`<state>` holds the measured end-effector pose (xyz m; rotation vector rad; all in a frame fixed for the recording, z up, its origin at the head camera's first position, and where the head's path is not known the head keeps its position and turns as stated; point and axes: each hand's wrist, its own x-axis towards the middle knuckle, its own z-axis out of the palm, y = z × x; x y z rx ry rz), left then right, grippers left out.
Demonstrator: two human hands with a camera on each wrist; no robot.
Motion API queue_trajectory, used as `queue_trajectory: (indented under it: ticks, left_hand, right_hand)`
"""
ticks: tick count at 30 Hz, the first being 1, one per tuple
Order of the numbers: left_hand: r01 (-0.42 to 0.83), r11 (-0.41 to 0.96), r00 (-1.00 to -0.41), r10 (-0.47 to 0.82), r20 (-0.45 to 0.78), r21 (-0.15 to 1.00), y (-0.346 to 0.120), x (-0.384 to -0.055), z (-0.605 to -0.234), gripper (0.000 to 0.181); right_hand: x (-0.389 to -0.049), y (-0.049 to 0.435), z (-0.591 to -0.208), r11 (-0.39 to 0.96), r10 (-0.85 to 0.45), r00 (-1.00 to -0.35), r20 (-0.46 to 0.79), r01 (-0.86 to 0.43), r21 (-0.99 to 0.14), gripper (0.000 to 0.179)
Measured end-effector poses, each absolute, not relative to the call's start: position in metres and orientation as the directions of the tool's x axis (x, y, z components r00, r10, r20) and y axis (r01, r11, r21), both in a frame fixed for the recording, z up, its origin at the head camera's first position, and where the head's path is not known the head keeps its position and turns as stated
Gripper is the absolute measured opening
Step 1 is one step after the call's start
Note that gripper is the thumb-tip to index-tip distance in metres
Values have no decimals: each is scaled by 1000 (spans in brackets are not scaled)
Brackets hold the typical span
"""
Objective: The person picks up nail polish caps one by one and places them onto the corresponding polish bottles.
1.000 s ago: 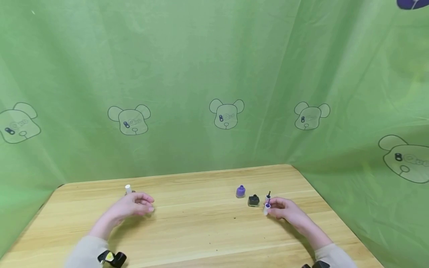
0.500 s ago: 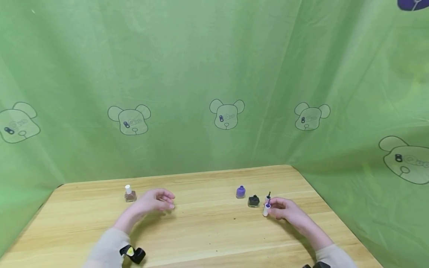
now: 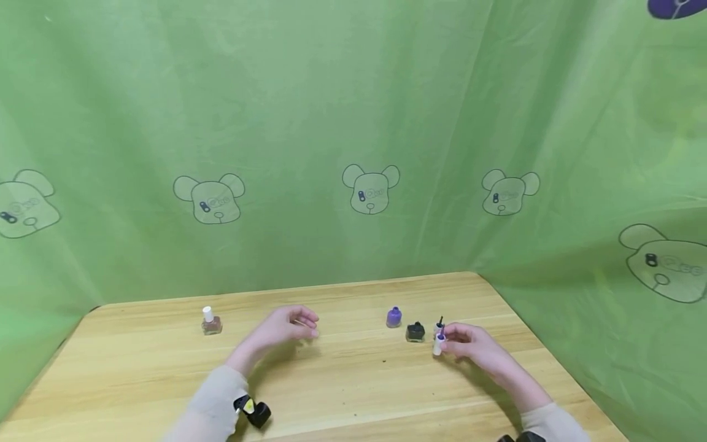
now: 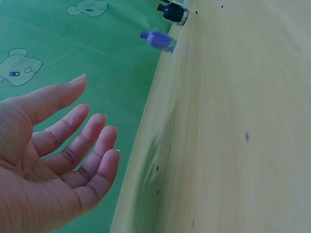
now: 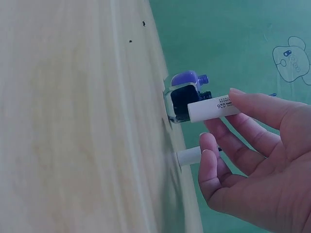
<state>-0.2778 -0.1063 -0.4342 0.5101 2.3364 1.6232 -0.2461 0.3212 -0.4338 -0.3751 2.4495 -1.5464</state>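
My left hand [image 3: 284, 325] hangs above the table with its fingers loosely bent and nothing in them; the left wrist view shows the bare palm. Between thumb and fingers, my right hand [image 3: 475, 347] pinches a white nail polish cap [image 5: 211, 109], its purple brush pointing up. A second white cap [image 5: 189, 156] with a black brush stands on the table by the lower fingers of that hand. Just left of it are an uncapped black nail polish bottle [image 3: 415, 332] and an uncapped purple nail polish bottle [image 3: 394, 317], both upright.
A capped brownish-pink nail polish bottle [image 3: 212, 324] stands at the left of the wooden table [image 3: 342, 380]. Green cloth [image 3: 298, 245] with bear-head prints hangs behind the table and along its right side. Small dark specks dot the tabletop.
My left hand has moved right, away from the brownish-pink bottle, which is now fully uncovered. My right hand keeps the white cap in nearly the same place.
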Motion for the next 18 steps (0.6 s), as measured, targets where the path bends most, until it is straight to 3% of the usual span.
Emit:
queue_trajectory:
  ticks: [18]
  left_hand:
    - [154,225,-922,384,57,962,-42,-305,-430,44]
  right_hand:
    - [-238,309,-427,410,-404,-913,-49,-133,-902,42]
